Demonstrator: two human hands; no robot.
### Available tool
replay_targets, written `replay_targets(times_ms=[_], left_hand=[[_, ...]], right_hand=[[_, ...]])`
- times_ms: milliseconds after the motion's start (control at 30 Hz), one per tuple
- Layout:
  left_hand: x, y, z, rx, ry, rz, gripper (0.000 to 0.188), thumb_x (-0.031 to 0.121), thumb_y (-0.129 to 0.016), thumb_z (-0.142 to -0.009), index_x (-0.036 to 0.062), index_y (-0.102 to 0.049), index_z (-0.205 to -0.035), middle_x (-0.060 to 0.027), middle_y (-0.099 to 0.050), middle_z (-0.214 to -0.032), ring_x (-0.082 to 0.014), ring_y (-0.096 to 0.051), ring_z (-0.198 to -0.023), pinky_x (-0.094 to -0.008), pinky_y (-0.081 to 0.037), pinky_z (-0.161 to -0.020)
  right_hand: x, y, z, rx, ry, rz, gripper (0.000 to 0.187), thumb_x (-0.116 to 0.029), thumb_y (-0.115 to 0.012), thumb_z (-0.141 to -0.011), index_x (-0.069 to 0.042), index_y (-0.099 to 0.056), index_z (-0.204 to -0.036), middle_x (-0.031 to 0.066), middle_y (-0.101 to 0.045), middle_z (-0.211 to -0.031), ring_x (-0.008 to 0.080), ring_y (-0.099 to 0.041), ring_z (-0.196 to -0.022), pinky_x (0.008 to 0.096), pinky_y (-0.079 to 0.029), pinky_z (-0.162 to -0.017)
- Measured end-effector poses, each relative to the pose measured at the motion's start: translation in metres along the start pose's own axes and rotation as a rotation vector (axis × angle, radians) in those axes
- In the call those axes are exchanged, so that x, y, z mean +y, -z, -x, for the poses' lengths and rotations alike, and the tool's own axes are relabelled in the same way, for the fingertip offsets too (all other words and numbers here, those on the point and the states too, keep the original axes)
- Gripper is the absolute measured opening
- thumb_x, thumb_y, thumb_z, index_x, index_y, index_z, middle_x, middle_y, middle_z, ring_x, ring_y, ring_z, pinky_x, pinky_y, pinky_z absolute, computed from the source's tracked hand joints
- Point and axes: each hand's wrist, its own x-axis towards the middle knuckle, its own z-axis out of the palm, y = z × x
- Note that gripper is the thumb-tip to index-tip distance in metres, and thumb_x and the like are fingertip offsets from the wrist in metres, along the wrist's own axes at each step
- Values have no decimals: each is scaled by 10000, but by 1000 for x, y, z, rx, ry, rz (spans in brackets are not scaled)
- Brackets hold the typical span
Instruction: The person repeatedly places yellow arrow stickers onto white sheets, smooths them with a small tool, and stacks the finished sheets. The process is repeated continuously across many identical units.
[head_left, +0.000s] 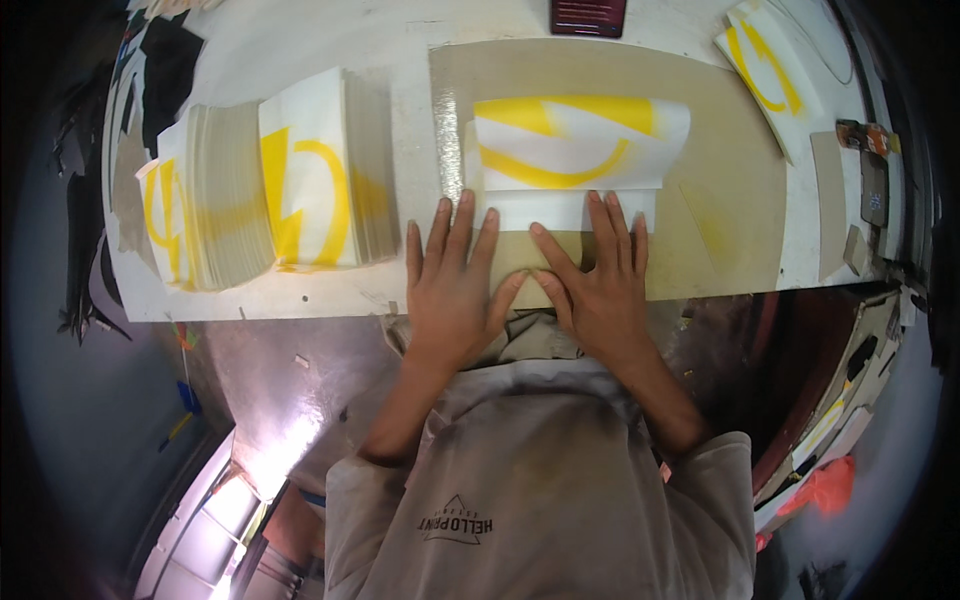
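A white paper sheet [560, 150] with yellow printed shapes lies on the tan board in front of me, its far part curled over. A plain white folded strip [560, 208] shows along its near side. My left hand [447, 290] rests palm down with fingers stretched, its fingertips by the left end of that strip. Spread flat, my right hand [603, 285] has its fingertips on the strip's near edge. My two thumbs nearly meet at the table's front edge. Neither hand grips anything.
The tan board [740, 230] covers the table's middle. Two thick stacks of folded printed sheets [310, 190] stand at the left. More printed sheets [765, 65] lie at the far right, near a dark block-shaped object [873, 185]. A phone-like dark device [588, 15] sits at the far edge.
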Motion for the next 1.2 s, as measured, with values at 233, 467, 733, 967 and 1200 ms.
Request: replay_targets(times_ms=[233, 467, 733, 967, 1200], left_hand=[[7, -15, -11, 287, 48, 22, 359, 245, -811, -878, 51, -745, -1173, -186, -584, -1430, -394, -519, -1309, -551, -365, -1117], [19, -20, -31, 457, 127, 65, 273, 218, -892, -801, 47, -773, -976, -150, -647, -1237, -349, -565, -1133, -483, -428, -979], [0, -19, -19, 496, 179, 174, 169, 115, -843, -824, 47, -792, -970, -174, -646, -1240, -359, -567, -1143, -484, -431, -993], [12, -26, -15, 672, 257, 256, 235, 36, -792, -836, 2, -721, -1058, -197, -649, -1210, -381, -597, -1097, -450, -503, -918], [53, -28, 2, 234, -198, 233, 390, 140, -762, -902, -9, -678, -1252, -201, -614, -1387, -399, -570, -1289, -537, -438, -1097]], right_hand=[[60, 31, 42, 167, -204, 238, 350, -299, -687, -977, -209, -728, -1314, 191, -514, -1480, 409, -460, -1392, 670, -249, -1157], [-7, -5, 13, 252, -16, -35, 338, -113, -773, -834, -123, -785, -1172, 107, -601, -1094, 266, -559, -1020, 454, -376, -932], [35, 10, 18, 267, -70, 72, 392, -108, -748, -837, -132, -784, -1226, 61, -555, -986, 236, -548, -957, 430, -327, -939], [56, 18, 30, 273, -138, 90, 409, -127, -748, -829, -141, -774, -1236, 85, -578, -1008, 251, -560, -991, 457, -335, -931], [59, 22, 28, 222, -128, 19, 389, -106, -737, -844, -105, -770, -1232, 110, -590, -1017, 265, -566, -1016, 468, -355, -957]])
